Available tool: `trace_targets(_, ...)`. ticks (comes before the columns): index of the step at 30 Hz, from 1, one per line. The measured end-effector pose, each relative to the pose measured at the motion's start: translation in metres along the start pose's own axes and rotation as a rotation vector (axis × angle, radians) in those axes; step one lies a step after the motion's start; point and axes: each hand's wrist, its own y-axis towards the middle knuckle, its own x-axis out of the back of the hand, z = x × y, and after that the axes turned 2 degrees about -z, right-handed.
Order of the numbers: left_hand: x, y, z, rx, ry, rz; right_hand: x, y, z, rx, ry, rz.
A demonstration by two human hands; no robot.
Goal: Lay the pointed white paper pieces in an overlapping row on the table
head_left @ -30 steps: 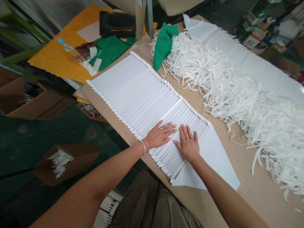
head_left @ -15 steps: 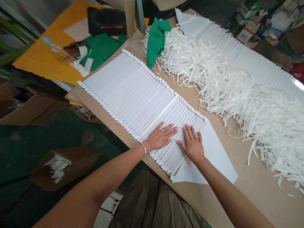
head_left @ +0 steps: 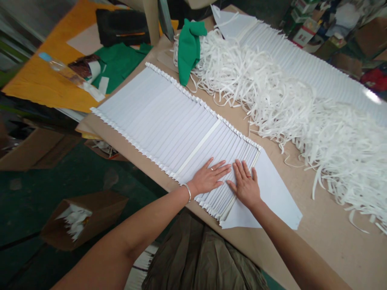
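Note:
A long row of overlapping white folded pieces (head_left: pixel 157 117) lies across the brown-covered table (head_left: pixel 305 177), their folded ends lining both edges. My left hand (head_left: pixel 211 177) rests flat on the row, fingers spread, with a ring and a silver bangle showing. Close to its right, my right hand (head_left: pixel 246 183) lies palm down near the row's right end, fingers stretched out. Under and past that end spreads a plain white sheet (head_left: pixel 272 193) with a tapered corner. A slightly raised white strip (head_left: pixel 198 147) crosses the row left of my hands.
Beyond the row lies a heap of loose white strips (head_left: pixel 272 92), with a green cloth (head_left: pixel 189 52) at its left end. Another white row (head_left: pixel 287 52) runs behind. An orange surface at left bears a plastic bottle (head_left: pixel 62 68). An open carton (head_left: pixel 99 213) stands on the floor.
My left hand has slid slightly right along the row, closer to my right hand. The right hand stays nearly in place. The camera view has shifted a little.

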Motion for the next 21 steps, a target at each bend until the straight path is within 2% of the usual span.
trace_targets(7,-0.006,0.0,0.0,0.007,-0.013,-0.004,-0.005,-0.007,-0.003,-0.001,0.004,0.008)
trace_targets(13,-0.005,0.0,0.001,0.0,-0.008,0.003,0.005,-0.008,-0.006,0.002,0.003,0.023)
trace_targets(17,-0.004,0.002,-0.006,0.01,-0.015,-0.008,0.01,-0.012,-0.008,-0.04,-0.006,0.01)
trace_targets(21,-0.007,0.007,-0.014,-0.034,-0.026,-0.011,0.004,-0.018,-0.01,-0.039,-0.004,0.021)
